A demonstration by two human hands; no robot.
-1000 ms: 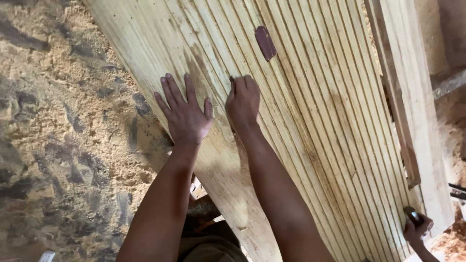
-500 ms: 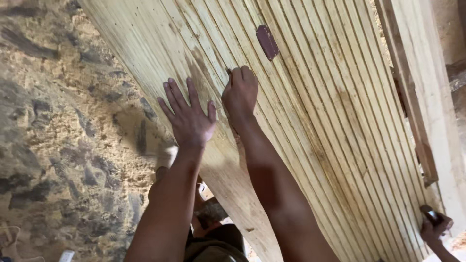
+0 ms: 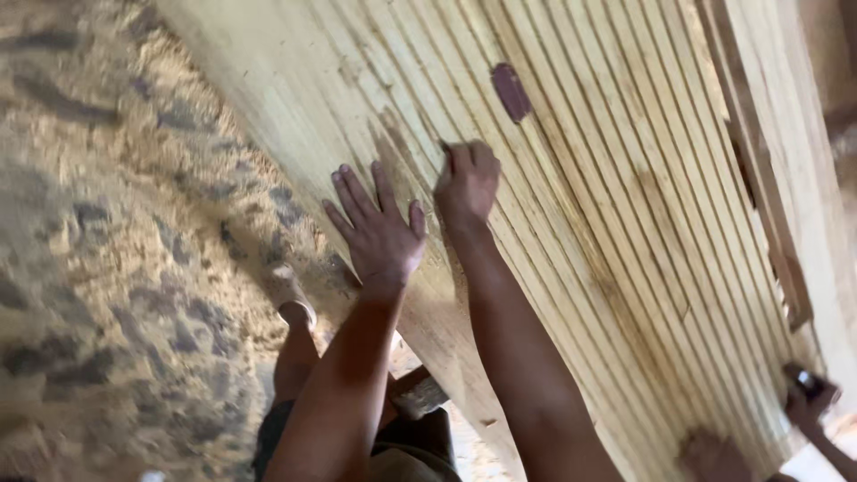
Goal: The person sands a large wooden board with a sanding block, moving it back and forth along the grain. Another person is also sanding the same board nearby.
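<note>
A large pale wooden panel (image 3: 625, 223) with long parallel grooves slants across the view. My left hand (image 3: 379, 230) lies flat on its left part, fingers spread, holding nothing. Just to the right, my right hand (image 3: 466, 183) presses on the grooves with its fingers curled; a dark sliver like sandpaper shows at the fingertips, and the rest is hidden under the hand. A small reddish-brown oval piece (image 3: 511, 91) lies on the panel above my right hand.
Sawdust-covered ground (image 3: 107, 268) fills the left side. My leg and foot (image 3: 293, 299) stand on it beside the panel's edge. A plain wooden board (image 3: 790, 143) runs along the panel's right side. Another person's hand (image 3: 808, 397) holds a small dark thing at the lower right.
The view has drifted, so both hands sit a little lower and further right in frame. My right hand slid slightly along the grooves. My left hand stays flat.
</note>
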